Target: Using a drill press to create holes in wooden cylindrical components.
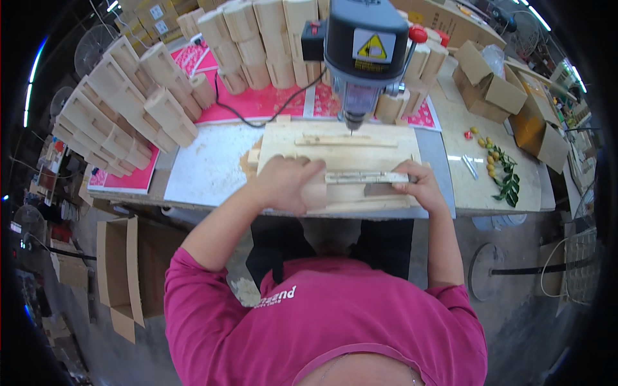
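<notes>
My left hand [293, 184] is closed round the left end of a pale wooden piece [351, 191] low over the work board. At its other end my right hand [418, 185] pinches the edge between thumb and fingers. A narrow whitish strip with dark marks [367, 177] runs along the piece between my hands; whether it is a separate part I cannot tell. Beneath lies a pale wooden board [277, 138] with a thin wooden batten [347, 141] fixed across it. Beyond my hands a drill press [367, 45] stands over the board, its thin bit [351, 132] above the batten.
Slotted wooden cylinders [122, 96] are stacked at the left, more [267, 45] at the back. A black cable [257, 123] crosses the pink sheet [257, 103]. Open cartons [486, 83], yellow fruit with leaves [496, 161] are at the right. An open carton [129, 270] stands below, left.
</notes>
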Available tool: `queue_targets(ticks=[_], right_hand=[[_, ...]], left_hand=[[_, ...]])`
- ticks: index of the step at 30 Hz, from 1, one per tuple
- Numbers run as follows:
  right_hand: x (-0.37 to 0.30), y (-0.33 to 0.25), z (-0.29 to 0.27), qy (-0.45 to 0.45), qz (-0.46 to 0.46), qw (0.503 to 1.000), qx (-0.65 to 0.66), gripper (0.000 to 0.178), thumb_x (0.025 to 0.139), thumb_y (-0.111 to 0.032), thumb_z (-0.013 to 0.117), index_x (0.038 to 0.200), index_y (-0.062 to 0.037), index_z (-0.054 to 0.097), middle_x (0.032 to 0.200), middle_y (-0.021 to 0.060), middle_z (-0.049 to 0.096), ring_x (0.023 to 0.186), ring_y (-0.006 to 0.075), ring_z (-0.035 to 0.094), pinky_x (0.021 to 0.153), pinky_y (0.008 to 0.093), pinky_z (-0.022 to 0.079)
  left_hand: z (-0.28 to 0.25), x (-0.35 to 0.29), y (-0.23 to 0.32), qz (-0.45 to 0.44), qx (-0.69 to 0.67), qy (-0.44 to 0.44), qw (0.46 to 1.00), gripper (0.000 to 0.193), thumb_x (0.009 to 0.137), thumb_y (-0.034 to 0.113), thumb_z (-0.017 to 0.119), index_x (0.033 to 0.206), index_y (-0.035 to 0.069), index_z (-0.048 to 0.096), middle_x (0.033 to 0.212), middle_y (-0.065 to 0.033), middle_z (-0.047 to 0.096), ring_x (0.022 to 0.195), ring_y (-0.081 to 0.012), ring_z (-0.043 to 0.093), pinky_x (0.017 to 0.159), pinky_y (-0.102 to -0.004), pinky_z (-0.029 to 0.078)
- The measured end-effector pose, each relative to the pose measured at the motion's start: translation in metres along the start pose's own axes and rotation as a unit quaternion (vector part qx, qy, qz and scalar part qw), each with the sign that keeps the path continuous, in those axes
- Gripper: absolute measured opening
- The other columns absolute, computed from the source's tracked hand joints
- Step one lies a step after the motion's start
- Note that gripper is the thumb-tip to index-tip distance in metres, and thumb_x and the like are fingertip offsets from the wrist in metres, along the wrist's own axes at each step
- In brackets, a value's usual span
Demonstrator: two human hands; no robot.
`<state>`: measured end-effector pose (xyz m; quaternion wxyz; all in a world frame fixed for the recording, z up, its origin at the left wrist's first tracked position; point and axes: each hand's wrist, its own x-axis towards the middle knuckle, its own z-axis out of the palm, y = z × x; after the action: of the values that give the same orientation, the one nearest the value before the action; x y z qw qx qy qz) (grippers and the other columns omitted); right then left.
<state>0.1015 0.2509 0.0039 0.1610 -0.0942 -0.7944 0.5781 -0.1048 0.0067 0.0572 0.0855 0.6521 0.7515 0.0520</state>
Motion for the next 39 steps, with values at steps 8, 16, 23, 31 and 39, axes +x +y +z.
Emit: queue_targets(ticks=[8, 16, 23, 31, 39], right_hand=[[-0.001, -0.004, 0.008, -0.002, 0.003, 0.999, 0.037, 0.021, 0.066, -0.003, 0.074, 0.085, -0.0013, 0.065, 0.085, 0.0019, 0.059, 0.084, 0.0115, 0.054, 0.076, 0.0239, 0.041], [0.005, -0.003, 0.026, 0.0, -0.01, 0.999, 0.031, 0.024, 0.067, -0.005, 0.074, 0.09, -0.0013, 0.065, 0.087, 0.0039, 0.059, 0.086, 0.0132, 0.054, 0.078, 0.0247, 0.041], [0.002, -0.002, 0.027, 0.02, -0.03, 0.999, 0.031, 0.024, 0.067, -0.006, 0.074, 0.089, -0.0011, 0.065, 0.087, 0.0043, 0.059, 0.085, 0.0135, 0.054, 0.077, 0.0253, 0.041], [-0.007, -0.001, 0.034, 0.057, -0.015, 0.998, 0.022, 0.027, 0.066, -0.004, 0.075, 0.089, -0.0022, 0.061, 0.087, 0.0026, 0.057, 0.086, 0.0113, 0.053, 0.077, 0.0247, 0.041], [-0.024, 0.028, 0.042, 0.147, 0.081, 0.985, 0.041, 0.037, 0.072, 0.0, 0.07, 0.104, -0.0028, 0.051, 0.088, 0.0036, 0.059, 0.08, 0.0096, 0.056, 0.068, 0.0231, 0.046]], left_hand=[[-0.005, 0.012, 0.016, 0.006, -0.004, -0.016, 1.0, 0.084, 0.044, 0.032, 0.073, 0.119, 0.009, 0.042, 0.097, -0.0145, 0.058, 0.087, -0.0321, 0.059, 0.073, -0.0406, 0.045], [0.001, 0.042, 0.033, 0.038, 0.002, -0.016, 0.999, 0.084, 0.045, 0.032, 0.073, 0.118, 0.006, 0.042, 0.1, -0.0153, 0.057, 0.089, -0.0313, 0.059, 0.076, -0.0402, 0.045], [0.004, 0.043, 0.037, 0.034, 0.007, -0.012, 0.999, 0.084, 0.045, 0.032, 0.073, 0.118, 0.006, 0.042, 0.098, -0.0145, 0.056, 0.087, -0.0309, 0.059, 0.074, -0.0403, 0.045], [0.009, 0.028, 0.045, 0.015, -0.007, 0.066, 0.998, 0.086, 0.047, 0.041, 0.077, 0.12, 0.007, 0.045, 0.104, -0.0148, 0.053, 0.099, -0.0318, 0.053, 0.083, -0.0396, 0.041], [0.051, -0.037, 0.006, -0.096, -0.182, 0.328, 0.922, 0.088, 0.043, 0.033, 0.085, 0.117, 0.004, 0.046, 0.11, -0.0148, 0.05, 0.105, -0.0328, 0.047, 0.09, -0.0392, 0.037]])
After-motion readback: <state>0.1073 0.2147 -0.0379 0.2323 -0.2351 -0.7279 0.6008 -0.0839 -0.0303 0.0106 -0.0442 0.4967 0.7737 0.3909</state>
